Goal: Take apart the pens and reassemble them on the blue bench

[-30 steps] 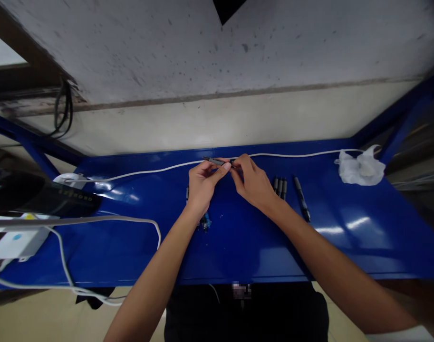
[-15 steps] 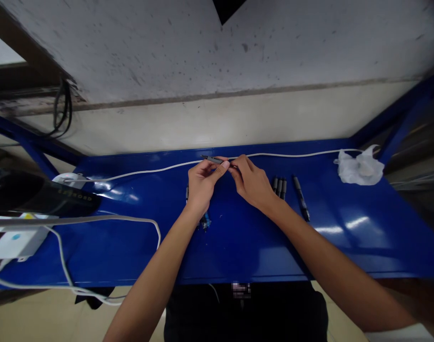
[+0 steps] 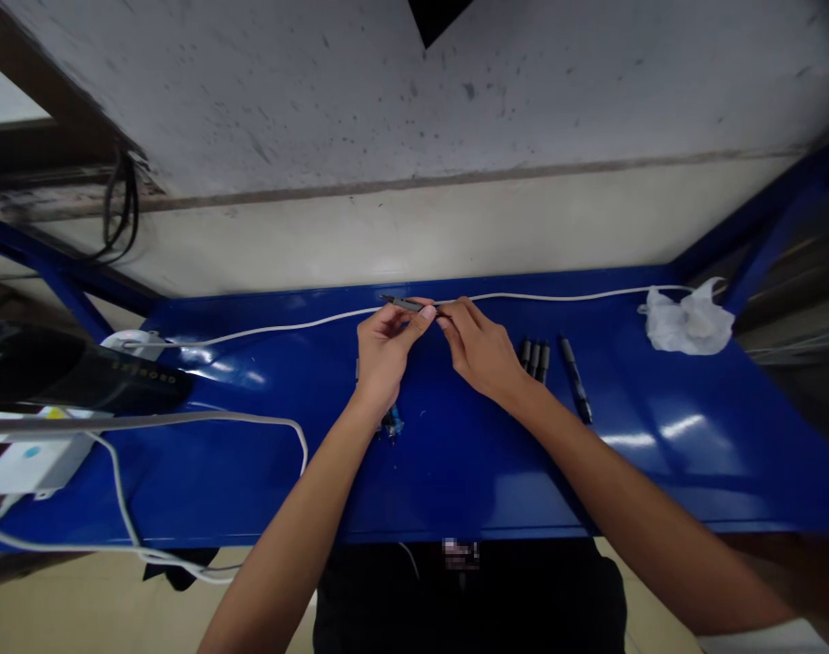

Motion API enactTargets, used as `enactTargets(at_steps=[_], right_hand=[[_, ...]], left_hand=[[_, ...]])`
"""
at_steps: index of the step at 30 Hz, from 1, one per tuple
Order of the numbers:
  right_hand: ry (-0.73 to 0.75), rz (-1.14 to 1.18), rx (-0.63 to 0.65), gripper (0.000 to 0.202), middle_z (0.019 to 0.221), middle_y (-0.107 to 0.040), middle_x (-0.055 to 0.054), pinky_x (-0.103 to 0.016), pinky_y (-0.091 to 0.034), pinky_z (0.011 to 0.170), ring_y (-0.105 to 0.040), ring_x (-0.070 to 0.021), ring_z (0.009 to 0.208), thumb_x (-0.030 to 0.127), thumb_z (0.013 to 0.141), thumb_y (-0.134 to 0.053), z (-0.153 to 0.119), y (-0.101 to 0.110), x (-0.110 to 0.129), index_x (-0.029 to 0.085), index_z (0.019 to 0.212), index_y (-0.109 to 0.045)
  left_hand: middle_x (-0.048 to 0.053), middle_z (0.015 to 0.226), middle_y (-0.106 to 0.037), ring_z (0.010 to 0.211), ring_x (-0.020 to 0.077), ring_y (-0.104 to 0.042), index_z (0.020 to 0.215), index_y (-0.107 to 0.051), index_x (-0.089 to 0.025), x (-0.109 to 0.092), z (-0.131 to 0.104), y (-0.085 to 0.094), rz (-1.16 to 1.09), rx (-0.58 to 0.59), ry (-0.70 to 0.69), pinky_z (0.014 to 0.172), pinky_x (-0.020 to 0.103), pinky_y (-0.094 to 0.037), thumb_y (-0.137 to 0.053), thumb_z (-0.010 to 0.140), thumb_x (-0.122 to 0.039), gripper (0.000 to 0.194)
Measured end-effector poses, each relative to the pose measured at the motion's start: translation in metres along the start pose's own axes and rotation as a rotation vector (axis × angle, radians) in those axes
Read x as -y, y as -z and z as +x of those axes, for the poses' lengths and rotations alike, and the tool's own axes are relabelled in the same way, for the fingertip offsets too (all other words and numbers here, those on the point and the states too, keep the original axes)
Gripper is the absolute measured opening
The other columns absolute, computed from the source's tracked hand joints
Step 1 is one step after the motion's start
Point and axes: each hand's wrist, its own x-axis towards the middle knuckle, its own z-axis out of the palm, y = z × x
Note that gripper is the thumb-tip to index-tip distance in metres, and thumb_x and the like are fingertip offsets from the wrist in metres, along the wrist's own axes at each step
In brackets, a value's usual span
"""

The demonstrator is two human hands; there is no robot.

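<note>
Between my two hands, over the back of the blue shelf, is a dark grey pen [image 3: 403, 302] lying nearly level, its tip pointing left. My left hand [image 3: 389, 350] is closed on its barrel with thumb and fingers. The fingers of my right hand [image 3: 478, 347] pinch its right end, which they mostly hide. Right of my right hand lie three pens [image 3: 535, 357] side by side, partly covered by my forearm. Farther right a single dark pen [image 3: 576, 380] lies apart. Small blue and clear pen parts [image 3: 391, 423] show beside my left wrist, which hides some of them.
A white cable [image 3: 298, 325] runs along the back of the blue shelf [image 3: 455, 472]. At the right is a crumpled white plastic bag [image 3: 690, 318]. On the left are a black cylindrical object [image 3: 128, 377], a white box-like device [image 3: 36, 459] and looping cables [image 3: 251, 418].
Both hands keep the same grip on the pen. Its left end has shifted very slightly left; the other things stay in place.
</note>
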Motion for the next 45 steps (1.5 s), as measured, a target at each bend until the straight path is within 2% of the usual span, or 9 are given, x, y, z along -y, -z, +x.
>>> enactTargets(at_steps=[4,7,13,18,24,29,39,45], right_hand=[[-0.019,0.025,-0.040,0.012,0.111,-0.072,-0.010,-0.034,-0.054,0.068,-0.074,-0.0260,0.095,0.034,0.114,-0.050,0.0002,-0.0008,-0.0008,0.025,0.122,-0.053],[-0.015,-0.003,-0.022,0.010,0.106,-0.071,-0.008,-0.032,-0.051,0.065,-0.072,-0.0236,0.086,0.030,0.115,-0.044,0.0000,-0.0014,-0.0015,0.025,0.116,-0.053],[-0.005,-0.006,-0.035,0.011,0.109,-0.073,-0.009,-0.032,-0.050,0.064,-0.073,-0.0242,0.091,0.035,0.115,-0.050,0.0002,-0.0008,-0.0017,0.025,0.118,-0.053],[-0.009,-0.035,-0.013,0.013,0.106,-0.071,-0.009,-0.031,-0.046,0.061,-0.071,-0.0231,0.085,0.030,0.116,-0.043,0.0002,-0.0014,-0.0024,0.024,0.114,-0.054],[0.002,0.001,-0.046,0.014,0.109,-0.073,-0.009,-0.031,-0.048,0.064,-0.074,-0.0248,0.093,0.037,0.115,-0.050,0.0007,-0.0011,-0.0013,0.024,0.119,-0.054],[0.000,-0.034,-0.013,0.014,0.106,-0.072,-0.009,-0.031,-0.044,0.061,-0.071,-0.0226,0.083,0.031,0.116,-0.042,0.0004,-0.0008,-0.0024,0.024,0.115,-0.054],[0.013,-0.049,-0.016,0.020,0.105,-0.073,-0.009,-0.030,-0.041,0.063,-0.069,-0.0219,0.083,0.032,0.118,-0.039,0.0000,-0.0023,-0.0035,0.023,0.116,-0.056],[0.002,-0.008,0.005,0.025,0.097,-0.075,-0.006,-0.029,-0.043,0.063,-0.069,-0.0192,0.078,0.029,0.118,-0.034,0.0001,0.0012,-0.0045,0.024,0.111,-0.058]], left_hand=[[0.003,0.096,-0.082,0.085,0.0169,-0.072,0.098,-0.087,-0.026,0.0000,-0.0001,-0.0005,-0.010,-0.001,0.004,0.087,0.033,-0.060,-0.093,0.085,-0.037,0.017],[0.002,0.097,-0.081,0.084,0.0165,-0.071,0.098,-0.087,-0.027,0.0002,-0.0002,-0.0005,-0.002,-0.004,-0.002,0.085,0.032,-0.059,-0.093,0.085,-0.037,0.018],[0.003,0.097,-0.082,0.085,0.0168,-0.071,0.099,-0.086,-0.026,0.0007,0.0006,0.0011,0.001,0.000,-0.006,0.085,0.033,-0.059,-0.092,0.086,-0.037,0.017],[0.002,0.096,-0.081,0.082,0.0144,-0.069,0.098,-0.087,-0.026,0.0016,0.0010,0.0015,-0.006,-0.007,-0.010,0.082,0.029,-0.057,-0.092,0.086,-0.035,0.016],[0.003,0.096,-0.081,0.081,0.0146,-0.069,0.098,-0.087,-0.025,0.0016,0.0010,0.0017,-0.011,-0.008,-0.010,0.081,0.029,-0.058,-0.093,0.085,-0.038,0.019],[0.003,0.096,-0.081,0.082,0.0147,-0.069,0.096,-0.087,-0.025,0.0030,0.0010,0.0014,-0.008,-0.007,-0.013,0.077,0.028,-0.056,-0.092,0.086,-0.038,0.017],[0.004,0.098,-0.081,0.084,0.0147,-0.069,0.096,-0.087,-0.025,0.0040,0.0016,0.0028,-0.007,-0.003,-0.005,0.074,0.027,-0.054,-0.092,0.087,-0.040,0.018],[0.004,0.102,-0.082,0.087,0.0162,-0.070,0.099,-0.088,-0.027,0.0022,0.0002,0.0016,0.010,0.029,-0.024,0.076,0.029,-0.055,-0.090,0.089,-0.038,0.015]])
